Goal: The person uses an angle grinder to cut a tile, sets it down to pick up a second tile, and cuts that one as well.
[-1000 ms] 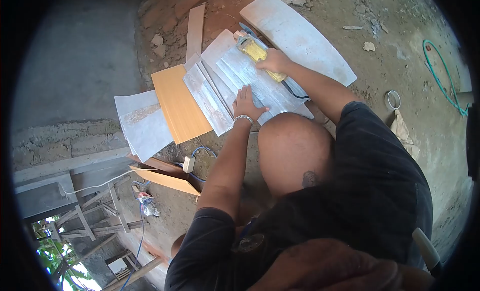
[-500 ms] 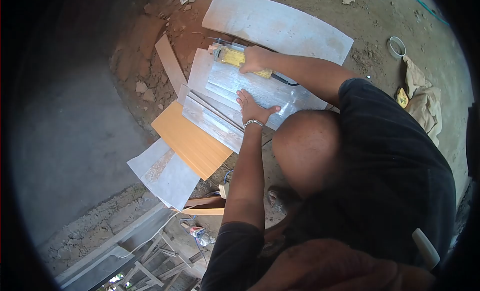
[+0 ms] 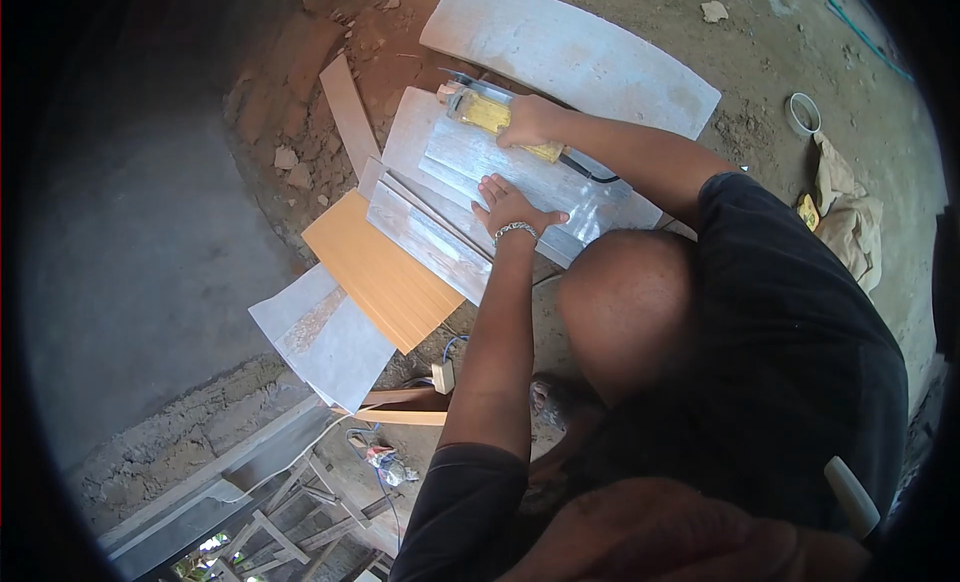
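Observation:
My right hand (image 3: 530,122) is wrapped round the yellow body of an angle grinder (image 3: 484,112), its disc end pointing to the far left. The grinder lies over the far edge of a whitish-silver panel (image 3: 455,157), and its black cord (image 3: 590,172) trails out behind my hand. Flat on the same panel rests my left hand (image 3: 515,210), fingers and thumb spread, a chain bracelet at the wrist. Just left of it, a narrow split or strip edge (image 3: 430,214) runs between the panel and another pale piece (image 3: 420,237).
An orange wood-grain panel (image 3: 385,272) and a white sheet (image 3: 325,337) lie to the left. A curved pale slab (image 3: 570,52) sits beyond the grinder. At right are a white ring (image 3: 802,114), a yellow tape measure (image 3: 808,212) and tan cloth (image 3: 845,222). My bent knee (image 3: 630,312) is close by.
The view has turned slightly, shifting the slab and panels a little. My right hand keeps its grip on the grinder near the far edge, and my left hand stays flat on the panel.

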Available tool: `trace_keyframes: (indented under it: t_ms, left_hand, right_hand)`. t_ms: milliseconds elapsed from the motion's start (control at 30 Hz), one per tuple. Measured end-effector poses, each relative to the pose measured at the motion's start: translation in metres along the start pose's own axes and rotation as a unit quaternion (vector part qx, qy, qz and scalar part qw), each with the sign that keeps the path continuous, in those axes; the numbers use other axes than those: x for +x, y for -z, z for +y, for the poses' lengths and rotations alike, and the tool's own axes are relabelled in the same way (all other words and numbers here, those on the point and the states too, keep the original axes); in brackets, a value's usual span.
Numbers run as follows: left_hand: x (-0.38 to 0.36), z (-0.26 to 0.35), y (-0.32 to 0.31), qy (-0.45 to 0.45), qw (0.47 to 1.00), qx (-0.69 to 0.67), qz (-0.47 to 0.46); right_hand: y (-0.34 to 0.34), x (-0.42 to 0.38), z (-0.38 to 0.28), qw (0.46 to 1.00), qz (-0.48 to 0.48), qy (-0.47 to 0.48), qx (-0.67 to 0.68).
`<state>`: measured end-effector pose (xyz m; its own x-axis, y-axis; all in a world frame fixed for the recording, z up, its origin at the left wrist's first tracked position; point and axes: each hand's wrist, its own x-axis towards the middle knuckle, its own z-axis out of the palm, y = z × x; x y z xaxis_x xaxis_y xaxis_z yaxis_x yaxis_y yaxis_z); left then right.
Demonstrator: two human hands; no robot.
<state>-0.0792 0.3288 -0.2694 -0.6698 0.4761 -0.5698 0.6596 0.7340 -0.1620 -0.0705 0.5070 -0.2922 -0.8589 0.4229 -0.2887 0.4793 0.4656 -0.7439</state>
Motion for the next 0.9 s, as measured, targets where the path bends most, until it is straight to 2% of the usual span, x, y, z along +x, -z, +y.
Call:
trace_keyframes:
  t_ms: [167,300,467,600,900]
  left_hand:
    - [0.007,-0.002,0.0,-0.002,1.0,0.005,-0.01]
    - [0.003,-0.004,0.007,-0.004,1.0,0.0,-0.023]
    - [0.005,-0.009,-0.006,-0.01,0.999,-0.049,-0.007]
    - [0.003,-0.019,-0.011,-0.027,0.994,-0.109,0.003]
    - [0.005,-0.019,-0.01,-0.025,0.992,-0.124,-0.007]
  right_hand:
    - [0.003,-0.014,0.004,0.999,-0.007,-0.04,-0.02]
    - [0.003,-0.008,0.004,0.999,0.001,-0.022,-0.041]
    - [0.009,-0.005,-0.004,0.998,-0.022,-0.058,0.002]
    - [0.002,-0.003,0.005,0.999,0.005,-0.027,-0.025]
    - [0.006,0.0,-0.002,0.999,-0.014,-0.04,0.002]
